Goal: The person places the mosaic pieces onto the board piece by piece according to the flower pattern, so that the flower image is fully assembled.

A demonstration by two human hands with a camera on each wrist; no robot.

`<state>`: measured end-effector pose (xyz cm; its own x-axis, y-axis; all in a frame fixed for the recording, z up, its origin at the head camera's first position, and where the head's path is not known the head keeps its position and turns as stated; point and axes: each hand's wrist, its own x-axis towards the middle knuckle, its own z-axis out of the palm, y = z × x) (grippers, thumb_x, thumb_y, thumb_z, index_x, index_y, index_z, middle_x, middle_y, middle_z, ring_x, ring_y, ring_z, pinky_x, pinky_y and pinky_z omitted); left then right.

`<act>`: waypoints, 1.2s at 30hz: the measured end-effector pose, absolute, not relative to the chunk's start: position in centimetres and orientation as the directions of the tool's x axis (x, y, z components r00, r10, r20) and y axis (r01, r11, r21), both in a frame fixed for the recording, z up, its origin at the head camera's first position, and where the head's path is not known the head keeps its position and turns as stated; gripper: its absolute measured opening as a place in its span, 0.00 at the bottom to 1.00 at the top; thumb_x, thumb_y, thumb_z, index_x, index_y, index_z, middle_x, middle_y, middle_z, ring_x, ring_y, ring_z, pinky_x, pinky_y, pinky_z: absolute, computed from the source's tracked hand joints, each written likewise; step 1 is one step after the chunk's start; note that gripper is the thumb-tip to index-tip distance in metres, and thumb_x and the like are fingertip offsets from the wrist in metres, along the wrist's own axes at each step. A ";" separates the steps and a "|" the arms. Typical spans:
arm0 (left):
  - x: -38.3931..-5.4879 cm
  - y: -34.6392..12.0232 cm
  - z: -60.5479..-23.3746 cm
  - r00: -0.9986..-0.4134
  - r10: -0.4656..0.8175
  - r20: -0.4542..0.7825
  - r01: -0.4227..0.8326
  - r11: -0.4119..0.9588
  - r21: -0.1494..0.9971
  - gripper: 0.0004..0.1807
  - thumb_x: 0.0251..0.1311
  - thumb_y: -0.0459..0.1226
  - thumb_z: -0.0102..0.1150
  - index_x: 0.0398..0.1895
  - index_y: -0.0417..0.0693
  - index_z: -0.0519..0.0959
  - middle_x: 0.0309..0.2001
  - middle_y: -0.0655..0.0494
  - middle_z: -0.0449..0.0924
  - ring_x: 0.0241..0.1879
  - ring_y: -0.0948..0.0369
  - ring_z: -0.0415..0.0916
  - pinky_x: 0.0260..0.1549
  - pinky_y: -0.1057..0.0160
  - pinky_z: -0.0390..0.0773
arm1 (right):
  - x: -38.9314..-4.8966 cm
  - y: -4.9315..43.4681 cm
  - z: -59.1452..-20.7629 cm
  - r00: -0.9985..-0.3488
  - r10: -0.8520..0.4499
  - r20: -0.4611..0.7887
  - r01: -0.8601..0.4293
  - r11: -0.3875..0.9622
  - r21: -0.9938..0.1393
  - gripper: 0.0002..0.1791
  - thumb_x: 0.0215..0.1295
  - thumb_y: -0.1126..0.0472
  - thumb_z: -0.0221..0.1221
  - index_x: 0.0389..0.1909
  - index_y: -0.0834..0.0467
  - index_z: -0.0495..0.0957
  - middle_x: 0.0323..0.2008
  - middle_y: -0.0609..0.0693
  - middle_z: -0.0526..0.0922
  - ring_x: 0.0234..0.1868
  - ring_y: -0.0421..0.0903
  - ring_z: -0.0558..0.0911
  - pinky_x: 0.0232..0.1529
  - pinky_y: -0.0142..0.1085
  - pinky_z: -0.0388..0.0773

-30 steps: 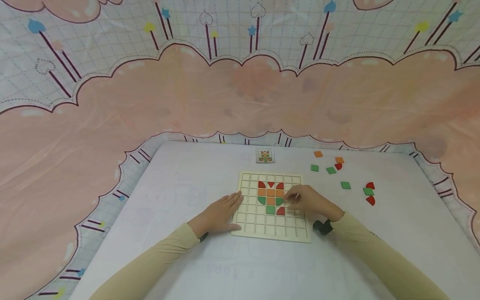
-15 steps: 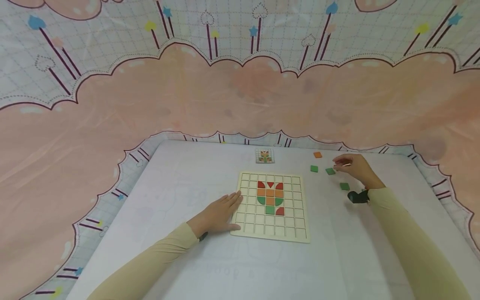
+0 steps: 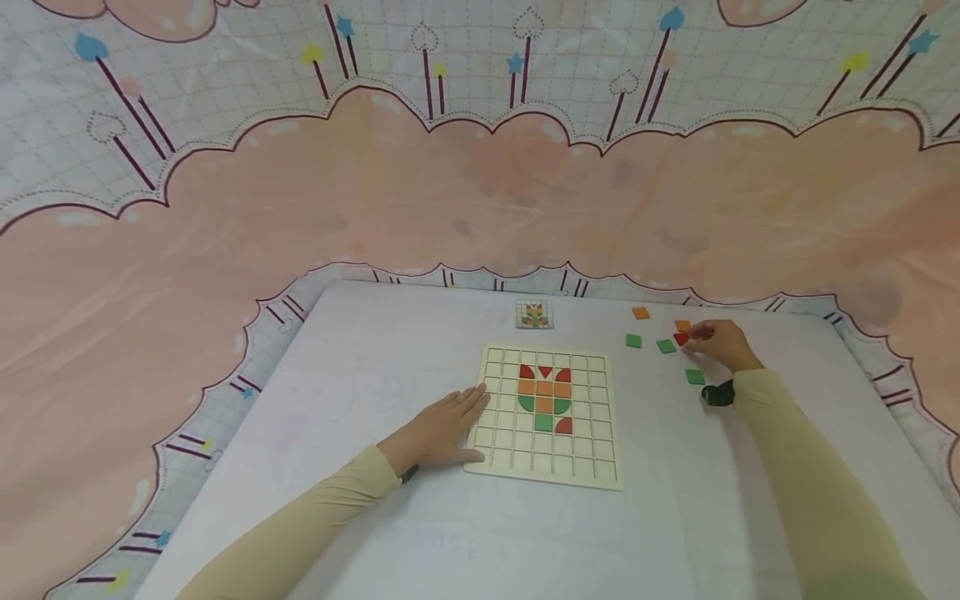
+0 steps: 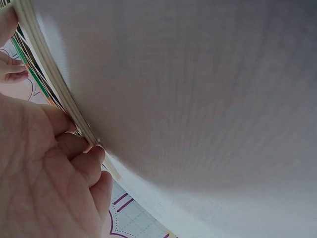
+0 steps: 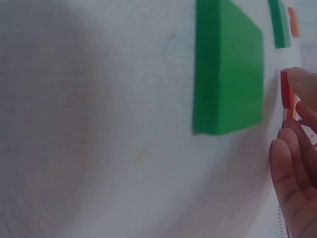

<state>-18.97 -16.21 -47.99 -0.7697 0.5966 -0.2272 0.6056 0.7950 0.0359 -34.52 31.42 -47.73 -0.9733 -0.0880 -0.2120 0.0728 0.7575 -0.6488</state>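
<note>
My left hand [image 3: 442, 429] rests on the left edge of the pale grid board [image 3: 502, 462], fingers extended; in the left wrist view its fingertips meet the layered board rim [image 4: 64, 99]. On the board, red, orange and green tiles form a tulip-like shape, with a red quarter-circle tile [image 3: 564, 426] beside a green square tile [image 3: 543, 422]. Beyond the board's right side, my right hand [image 3: 722, 343] pinches a loose red quarter-circle tile [image 3: 680, 338] low at the table. The thumb lies against this red tile [image 5: 285, 89] in the right wrist view.
Loose green tiles [image 3: 666, 346] and orange tiles [image 3: 641, 313] lie around the right hand, one green tile [image 5: 233, 69] large in its wrist view. A small pattern card [image 3: 534, 314] lies behind the board. A printed cloth [image 3: 480, 208] hangs behind the white table [image 3: 360, 350].
My right hand has gone from the board to the loose tiles at the back right and now pinches a red quarter-circle tile. My left hand stays on the board's edge.
</note>
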 end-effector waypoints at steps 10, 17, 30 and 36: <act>-18.7 -16.7 -48.2 -0.763 0.605 -0.228 0.618 0.786 0.022 0.50 0.60 0.64 0.45 0.74 0.41 0.46 0.75 0.46 0.42 0.75 0.54 0.44 0.73 0.57 0.51 | -33.8 30.8 -47.8 -0.986 -0.056 -0.160 0.057 0.776 -0.628 0.22 0.60 0.61 0.60 0.50 0.72 0.73 0.48 0.68 0.74 0.48 0.60 0.72 0.45 0.44 0.72; -18.6 -17.1 -48.1 -0.755 0.612 -0.235 0.626 0.780 0.021 0.50 0.60 0.64 0.44 0.74 0.41 0.45 0.76 0.47 0.41 0.75 0.54 0.43 0.73 0.57 0.50 | -33.4 30.3 -47.8 -0.990 -0.055 -0.132 0.036 0.800 -0.599 0.20 0.58 0.61 0.62 0.46 0.72 0.75 0.44 0.69 0.76 0.45 0.60 0.73 0.43 0.45 0.72; -18.0 -17.9 -48.1 -0.734 0.641 -0.223 0.654 0.756 0.024 0.50 0.61 0.64 0.44 0.74 0.41 0.45 0.76 0.47 0.41 0.75 0.55 0.44 0.73 0.57 0.51 | -32.0 29.4 -48.1 -0.994 -0.058 -0.088 0.004 0.814 -0.582 0.16 0.57 0.63 0.62 0.41 0.73 0.76 0.43 0.70 0.77 0.42 0.60 0.75 0.38 0.39 0.74; -18.0 -18.0 -48.2 -0.731 0.644 -0.224 0.656 0.754 0.024 0.50 0.61 0.64 0.44 0.74 0.41 0.45 0.76 0.47 0.41 0.75 0.54 0.44 0.73 0.57 0.51 | -31.5 29.6 -47.9 -0.990 -0.085 -0.109 -0.007 0.819 -0.574 0.14 0.58 0.68 0.58 0.42 0.72 0.77 0.41 0.69 0.78 0.42 0.60 0.75 0.41 0.44 0.74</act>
